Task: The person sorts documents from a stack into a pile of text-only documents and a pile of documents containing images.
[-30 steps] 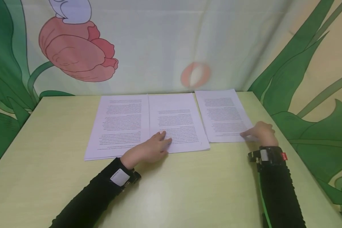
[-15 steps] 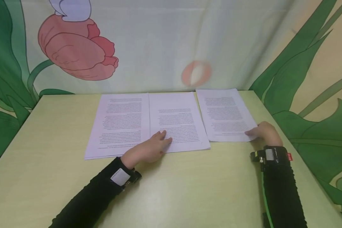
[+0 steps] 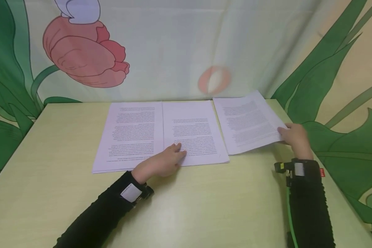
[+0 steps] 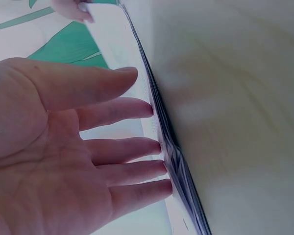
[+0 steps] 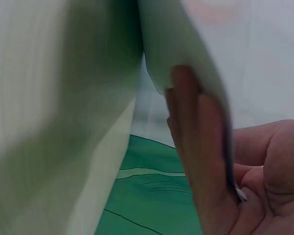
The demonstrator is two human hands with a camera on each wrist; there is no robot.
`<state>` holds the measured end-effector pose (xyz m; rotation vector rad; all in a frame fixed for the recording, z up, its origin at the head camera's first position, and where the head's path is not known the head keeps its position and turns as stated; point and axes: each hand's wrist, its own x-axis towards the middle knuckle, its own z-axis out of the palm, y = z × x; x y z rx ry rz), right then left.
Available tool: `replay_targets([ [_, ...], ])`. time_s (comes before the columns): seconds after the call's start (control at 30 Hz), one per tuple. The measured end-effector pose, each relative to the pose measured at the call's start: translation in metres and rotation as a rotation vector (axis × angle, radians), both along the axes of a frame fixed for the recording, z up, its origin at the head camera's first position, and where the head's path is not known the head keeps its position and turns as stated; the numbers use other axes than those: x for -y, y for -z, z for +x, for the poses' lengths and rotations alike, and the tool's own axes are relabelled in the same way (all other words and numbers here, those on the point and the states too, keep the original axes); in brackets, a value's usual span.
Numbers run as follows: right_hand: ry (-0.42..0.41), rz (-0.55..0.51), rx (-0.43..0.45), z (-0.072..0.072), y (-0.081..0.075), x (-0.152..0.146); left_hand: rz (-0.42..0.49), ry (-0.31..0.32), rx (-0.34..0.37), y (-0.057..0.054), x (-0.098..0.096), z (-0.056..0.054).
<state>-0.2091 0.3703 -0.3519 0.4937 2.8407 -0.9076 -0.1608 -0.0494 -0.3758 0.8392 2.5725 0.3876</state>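
Observation:
Three printed pages lie side by side at the back of the table: a left page, a middle page and a right-hand sheaf of paper. My left hand rests on the lower edge of the middle page with extended fingers; the left wrist view shows the fingertips against the paper stack's layered edge. My right hand pinches the near right corner of the right-hand sheaf, thumb above and fingers beneath. That side is raised and bent, as the right wrist view of the lifted paper also shows.
The pale yellow table runs back to a printed curtain with flowers and leaves. Black sleeves and wrist cameras cover both forearms. The table's right edge is close to the right forearm.
My right hand has moved right and up, lifting the sheaf's near right corner, which lay flat before. My left hand stays where it was on the middle page.

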Motion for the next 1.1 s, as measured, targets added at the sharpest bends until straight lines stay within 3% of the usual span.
replay_targets([
  [0.3, 0.035, -0.155, -0.102, 0.009, -0.023, 0.014, 0.018, 0.010, 0.000, 0.001, 0.004, -0.001],
  [0.47, 0.045, -0.302, -0.167, 0.015, -0.032, 0.035, 0.097, -0.017, 0.017, 0.002, 0.007, -0.005],
  [0.73, -0.070, -0.470, -0.248, 0.013, -0.025, 0.092, 0.335, -0.252, 0.118, -0.004, 0.017, -0.016],
  [0.93, -0.136, -0.624, -0.244, 0.015, -0.013, 0.139, 0.685, -0.452, 0.216, -0.015, 0.030, -0.026],
  [1.0, -0.157, -0.637, -0.236, 0.016, -0.009, 0.152, 0.783, -0.514, 0.209, -0.020, 0.035, -0.028],
  [1.1, -0.184, -0.675, -0.239, 0.015, -0.005, 0.170, 0.846, -0.613, 0.150, -0.027, 0.044, -0.033],
])
